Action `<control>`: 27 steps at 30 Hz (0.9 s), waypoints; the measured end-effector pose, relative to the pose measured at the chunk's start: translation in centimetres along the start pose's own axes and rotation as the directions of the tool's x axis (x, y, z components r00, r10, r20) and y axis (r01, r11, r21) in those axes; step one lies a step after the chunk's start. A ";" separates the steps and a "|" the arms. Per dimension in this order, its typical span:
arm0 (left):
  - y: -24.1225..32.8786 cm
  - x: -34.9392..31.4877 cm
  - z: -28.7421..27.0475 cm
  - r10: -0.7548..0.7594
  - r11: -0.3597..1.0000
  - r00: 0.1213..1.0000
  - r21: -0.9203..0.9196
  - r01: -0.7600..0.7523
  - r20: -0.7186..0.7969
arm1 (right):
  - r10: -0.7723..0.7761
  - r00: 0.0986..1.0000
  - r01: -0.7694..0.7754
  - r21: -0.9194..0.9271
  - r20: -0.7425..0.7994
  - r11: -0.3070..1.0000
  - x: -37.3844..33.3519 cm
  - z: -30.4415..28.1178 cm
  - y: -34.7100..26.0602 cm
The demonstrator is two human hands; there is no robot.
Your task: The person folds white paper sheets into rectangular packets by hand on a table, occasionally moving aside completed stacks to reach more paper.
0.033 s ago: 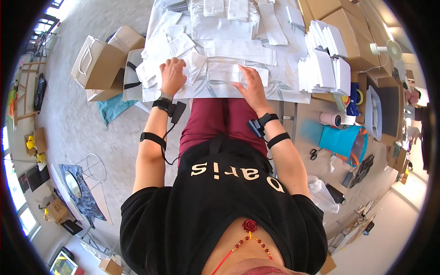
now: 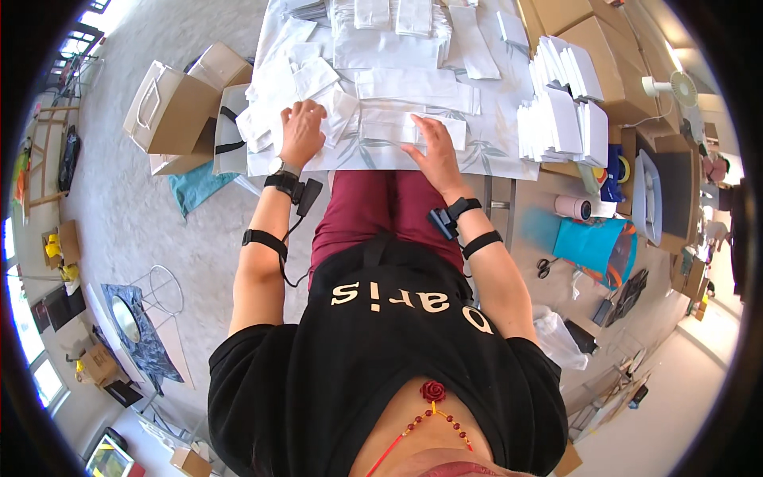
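My left hand (image 2: pixel 302 133) is over the near edge of a loose heap of white paper-like pieces (image 2: pixel 274 91); its fingers are bent and slightly apart, with nothing visible in them. To its right, my right hand (image 2: pixel 435 155) has thumb and fingers spread at a flat white strip (image 2: pixel 385 126) near the table's front edge. Its fingertips lie over the strip, and whether they press on it I cannot tell. Beyond that strip is a longer band of overlapping white strips (image 2: pixel 417 89). Flat white pieces in stacks (image 2: pixel 389 49) lie farther back.
The table (image 2: pixel 358 155) has a leaf-patterned cover. At its right edge stand stacks of folded white pieces (image 2: pixel 564 119), beside cardboard boxes (image 2: pixel 596 60). A cardboard box (image 2: pixel 187 115) is at the left. Right of my arm are a pink bottle (image 2: pixel 572 207) and a blue bag (image 2: pixel 592 248).
My left hand has shifted very slightly to the right. My right hand has moved barely to the left; the white pieces look the same.
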State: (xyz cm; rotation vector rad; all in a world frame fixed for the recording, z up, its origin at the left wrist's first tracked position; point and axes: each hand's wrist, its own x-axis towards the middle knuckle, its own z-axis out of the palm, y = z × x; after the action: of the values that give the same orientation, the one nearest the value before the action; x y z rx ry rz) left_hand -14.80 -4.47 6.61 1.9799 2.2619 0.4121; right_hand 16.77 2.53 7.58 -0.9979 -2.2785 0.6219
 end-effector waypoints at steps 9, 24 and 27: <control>-1.0 -0.2 1.1 0.302 0.950 0.953 0.083 -0.302 0.021 | -0.030 0.998 0.028 0.040 0.063 0.999 0.3 0.8 -2.4; 9.6 2.6 -6.8 0.328 0.910 0.868 -0.121 -0.396 -0.374 | 0.197 0.976 -0.169 0.254 -0.091 0.952 7.1 2.9 -6.6; 10.9 1.7 -5.2 -0.075 0.868 0.865 -0.460 -0.188 -0.496 | 0.318 0.921 -0.245 0.299 -0.225 0.922 7.3 2.8 -4.7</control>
State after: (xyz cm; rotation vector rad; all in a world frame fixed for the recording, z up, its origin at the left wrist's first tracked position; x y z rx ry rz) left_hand -6.01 -2.26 14.72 1.8009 2.0252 1.5070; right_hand 8.43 4.75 10.67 -1.2079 -1.7719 0.8319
